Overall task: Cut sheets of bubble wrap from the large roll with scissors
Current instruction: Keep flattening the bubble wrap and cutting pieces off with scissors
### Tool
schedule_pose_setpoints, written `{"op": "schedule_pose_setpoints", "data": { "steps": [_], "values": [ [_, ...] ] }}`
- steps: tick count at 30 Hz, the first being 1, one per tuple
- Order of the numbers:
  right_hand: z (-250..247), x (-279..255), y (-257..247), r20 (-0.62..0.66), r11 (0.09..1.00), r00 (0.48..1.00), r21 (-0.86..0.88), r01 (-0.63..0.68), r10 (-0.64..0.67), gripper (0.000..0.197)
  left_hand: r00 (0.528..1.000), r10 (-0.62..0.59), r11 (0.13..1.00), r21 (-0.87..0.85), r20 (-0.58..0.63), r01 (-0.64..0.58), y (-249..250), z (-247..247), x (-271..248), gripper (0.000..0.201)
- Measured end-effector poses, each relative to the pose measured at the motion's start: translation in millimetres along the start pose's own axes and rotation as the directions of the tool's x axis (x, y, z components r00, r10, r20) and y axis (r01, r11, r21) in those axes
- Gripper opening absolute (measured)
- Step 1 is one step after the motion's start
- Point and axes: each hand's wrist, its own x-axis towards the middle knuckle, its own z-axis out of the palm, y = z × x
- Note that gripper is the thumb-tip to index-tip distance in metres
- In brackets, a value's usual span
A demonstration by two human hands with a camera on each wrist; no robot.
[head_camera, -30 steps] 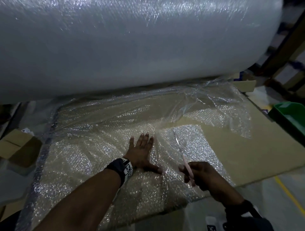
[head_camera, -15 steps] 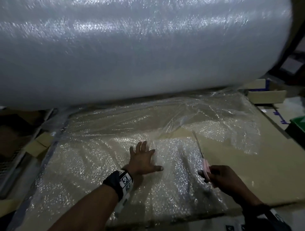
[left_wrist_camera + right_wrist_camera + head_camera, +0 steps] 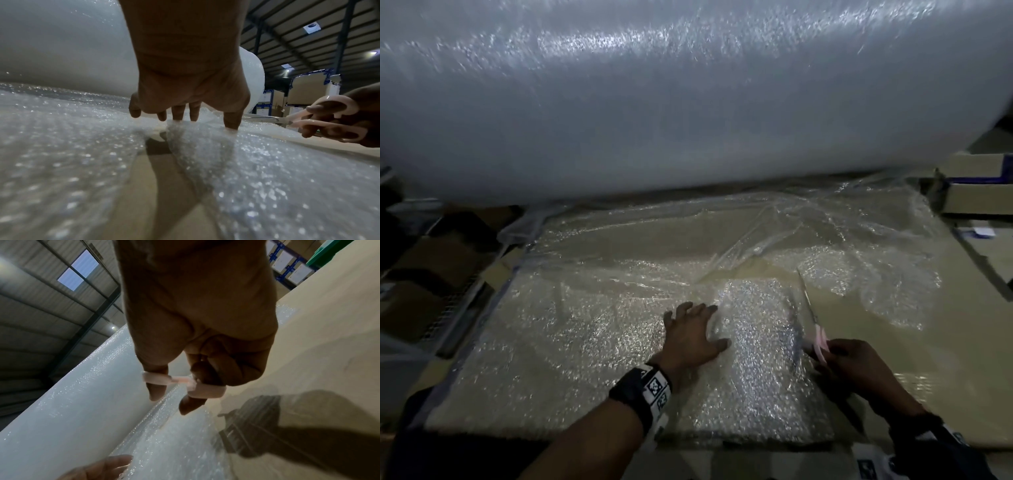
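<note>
My left hand presses flat, fingers spread, on the bubble wrap; my right hand grips scissors, blades seemingly parted, near the roll.

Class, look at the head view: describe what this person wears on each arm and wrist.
Both forearms are bare, with no sleeves or gloves. The left wrist carries a black band with white square tags bearing black block patterns. The right wrist has a similar dark band with white tags, partly cut off by the frame edge.

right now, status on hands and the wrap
Left hand flat on bubble wrap. Right hand grips scissors at wrap edge. Nothing blocking.
</note>
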Motion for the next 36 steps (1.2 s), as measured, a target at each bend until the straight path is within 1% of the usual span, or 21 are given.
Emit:
{"op": "schedule_pose_setpoints", "data": {
  "steps": [2, 3, 5, 6, 8, 9, 11, 12, 13, 14, 16, 17, 18, 20, 22, 24, 25, 27, 28, 32, 36],
  "values": [
    [-4, -8, 0, 0.004, 0.997, 0.999, 0.068, -0.033, 0.033, 0.034, 1.000, 0.016, 1.000, -0.025, -0.012, -0.016, 4, 4, 3, 0.096],
    [-5, -14, -4, 0.003, 0.996, 0.999, 0.084, -0.034, 0.034, 0.033, 1.000, 0.022, 0.999, -0.033, -0.020, -0.023, 4, 6, 3, 0.096],
    [-2, -29, -17, 0.002, 0.992, 1.000, 0.120, -0.027, 0.027, 0.038, 0.998, 0.019, 0.997, -0.068, -0.065, -0.024, -2, 9, 4, 0.094],
    [2, -39, -25, 0.019, 0.988, 0.999, 0.151, -0.032, 0.029, 0.041, 0.994, 0.005, 0.994, -0.109, -0.111, -0.018, -6, 8, 3, 0.093],
    [15, -58, -46, 0.085, 0.974, 0.996, 0.218, -0.058, 0.041, 0.047, 0.976, -0.044, 0.983, -0.185, -0.215, 0.003, -20, -1, 1, 0.090],
    [24, -66, -57, 0.128, 0.966, 0.991, 0.247, -0.071, 0.040, 0.046, 0.965, -0.068, 0.981, -0.191, -0.254, 0.019, -31, -7, 1, 0.085],
    [46, -75, -74, 0.232, 0.953, 0.973, 0.295, -0.075, 0.005, 0.037, 0.948, -0.066, 0.989, -0.147, -0.311, 0.021, -59, -20, 7, 0.068],
    [59, -75, -79, 0.284, 0.947, 0.959, 0.312, -0.074, -0.019, 0.033, 0.947, -0.045, 0.993, -0.115, -0.317, 0.009, -75, -24, 11, 0.058],
    [72, -74, -85, 0.326, 0.941, 0.945, 0.332, -0.073, -0.041, 0.036, 0.951, -0.018, 0.997, -0.076, -0.308, -0.006, -90, -29, 16, 0.051],
    [87, -71, -89, 0.362, 0.933, 0.930, 0.353, -0.077, -0.060, 0.044, 0.958, 0.013, 0.999, -0.030, -0.285, -0.022, -103, -32, 23, 0.050],
    [115, -65, -98, 0.416, 0.917, 0.906, 0.385, -0.098, -0.078, 0.062, 0.978, 0.057, 0.997, 0.069, -0.200, -0.044, -118, -40, 34, 0.054],
    [129, -63, -102, 0.437, 0.911, 0.895, 0.399, -0.107, -0.086, 0.066, 0.988, 0.073, 0.991, 0.124, -0.138, -0.055, -120, -44, 39, 0.056],
    [142, -60, -104, 0.450, 0.907, 0.888, 0.404, -0.115, -0.088, 0.068, 0.994, 0.080, 0.983, 0.171, -0.072, -0.066, -121, -46, 45, 0.058],
    [168, -53, -107, 0.459, 0.895, 0.886, 0.421, -0.151, -0.067, 0.069, 0.997, 0.044, 0.975, 0.215, 0.063, -0.057, -124, -47, 54, 0.067],
    [192, -49, -110, 0.451, 0.846, 0.892, 0.486, -0.221, -0.026, 0.066, 0.990, 0.011, 0.972, 0.230, 0.143, -0.044, -128, -47, 59, 0.074],
    [207, -47, -111, 0.432, 0.806, 0.902, 0.531, -0.262, 0.008, 0.056, 0.985, 0.022, 0.972, 0.226, 0.170, -0.061, -136, -45, 62, 0.080],
    [213, -46, -110, 0.421, 0.799, 0.907, 0.540, -0.265, 0.016, 0.054, 0.984, 0.036, 0.972, 0.225, 0.176, -0.075, -139, -45, 62, 0.085],
    [224, -43, -107, 0.390, 0.793, 0.921, 0.561, -0.238, 0.000, 0.061, 0.982, 0.061, 0.971, 0.219, 0.180, -0.101, -146, -44, 62, 0.097],
    [230, -42, -106, 0.374, 0.784, 0.927, 0.577, -0.229, -0.004, 0.063, 0.980, 0.073, 0.970, 0.215, 0.186, -0.113, -149, -44, 63, 0.099],
    [252, -36, -100, 0.282, 0.770, 0.959, 0.603, -0.206, 0.037, 0.066, 0.969, 0.119, 0.969, 0.189, 0.216, -0.161, -156, -41, 65, 0.085],
    [265, -34, -104, 0.235, 0.778, 0.971, 0.602, -0.179, 0.042, 0.070, 0.962, 0.148, 0.967, 0.168, 0.231, -0.190, -161, -43, 65, 0.084]
  ]
}}
